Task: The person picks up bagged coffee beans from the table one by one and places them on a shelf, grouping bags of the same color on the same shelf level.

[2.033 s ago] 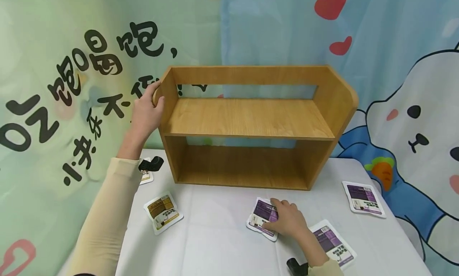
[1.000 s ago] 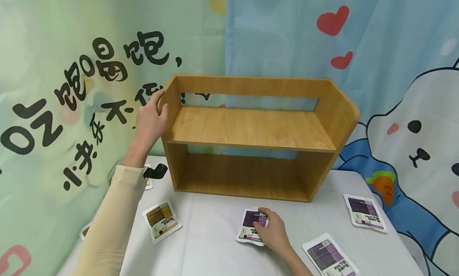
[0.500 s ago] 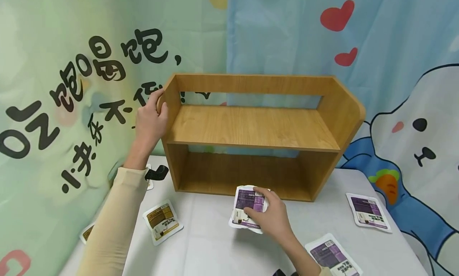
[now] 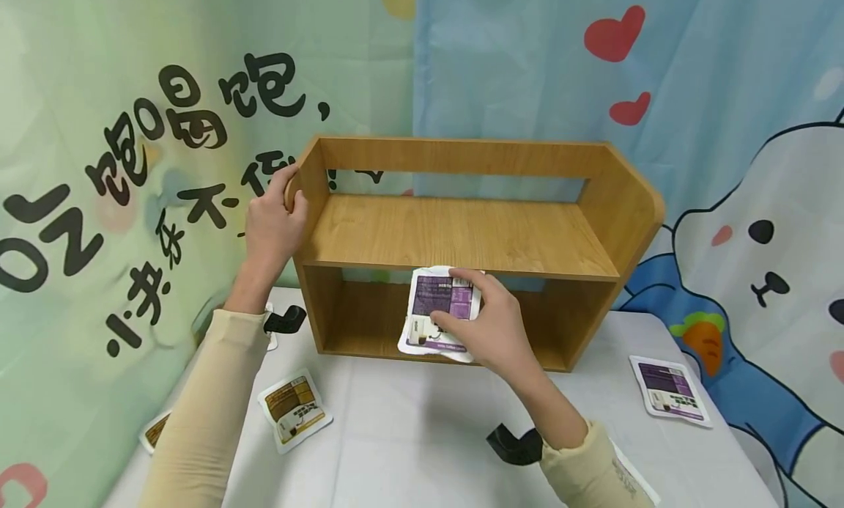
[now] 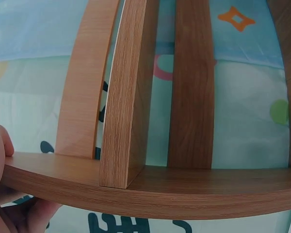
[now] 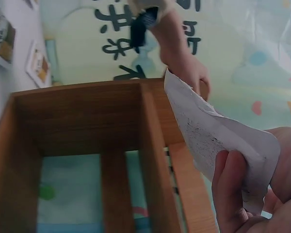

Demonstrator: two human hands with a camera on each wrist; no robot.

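Note:
A two-tier wooden shelf [image 4: 461, 233] stands on the white table. My left hand [image 4: 273, 218] grips the upper edge of its left side panel; the left wrist view shows fingers on both faces of that panel [image 5: 194, 201]. In my right hand [image 4: 491, 325] is a white and purple pouch [image 4: 438, 310], pinched by its right edge and raised in front of the lower compartment. The right wrist view shows the white back of the pouch [image 6: 203, 126] with curled fingers [image 6: 228, 179] against it. Neither tier of the shelf holds anything.
A purple pouch [image 4: 669, 391] lies at the table's right; another pouch [image 4: 636, 471] is mostly hidden under my right sleeve. On the left are a brown pouch [image 4: 294, 409] and a second brown pouch [image 4: 155, 429] partly behind my left arm. A printed curtain [image 4: 514, 61] hangs behind.
My right hand has slid the purple pouch leftward, then lifted it off the table and up toward the shelf. My left hand keeps its grip on the side panel.

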